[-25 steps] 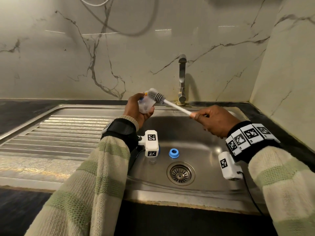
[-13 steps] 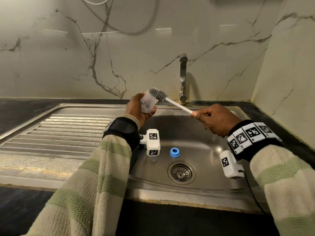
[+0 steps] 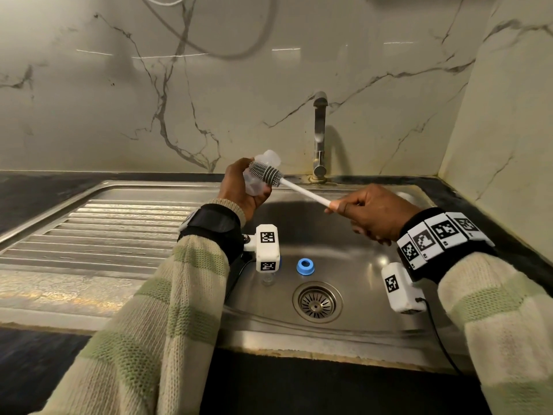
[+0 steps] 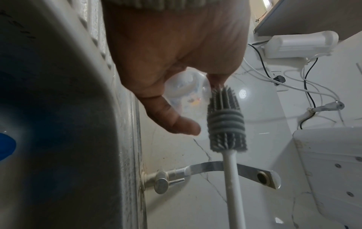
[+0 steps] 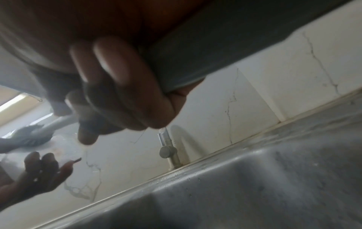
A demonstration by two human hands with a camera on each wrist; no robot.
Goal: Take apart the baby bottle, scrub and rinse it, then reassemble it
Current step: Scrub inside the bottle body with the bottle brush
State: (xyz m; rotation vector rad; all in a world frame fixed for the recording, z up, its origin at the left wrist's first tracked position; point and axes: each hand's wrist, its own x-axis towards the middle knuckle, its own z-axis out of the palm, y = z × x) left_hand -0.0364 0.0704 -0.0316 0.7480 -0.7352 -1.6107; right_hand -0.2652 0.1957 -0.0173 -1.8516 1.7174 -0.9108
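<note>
a: marble wall, steel sink (image 3: 374, 259) below it, tap (image 3: 319, 136) dry as far as i could see. what had changed?

b: a moment before, the brush (image 3: 266, 174) met the bottle (image 3: 259, 175) at its end; now its grey head lay across the outside wall. i'd judge the scrubbing had moved to the exterior.

a: and the hands?

b: the left hand (image 3: 241, 187) had fingers and thumb curled round the clear bottle, raised above the basin's back edge. the right hand (image 3: 371, 214) was closed on the brush's white handle, well apart from the bottle.

a: the other parts?

b: the blue ring (image 3: 305, 266) sat on the basin floor near the drain (image 3: 317, 301), so rinsing and reassembly were not yet done.
</note>
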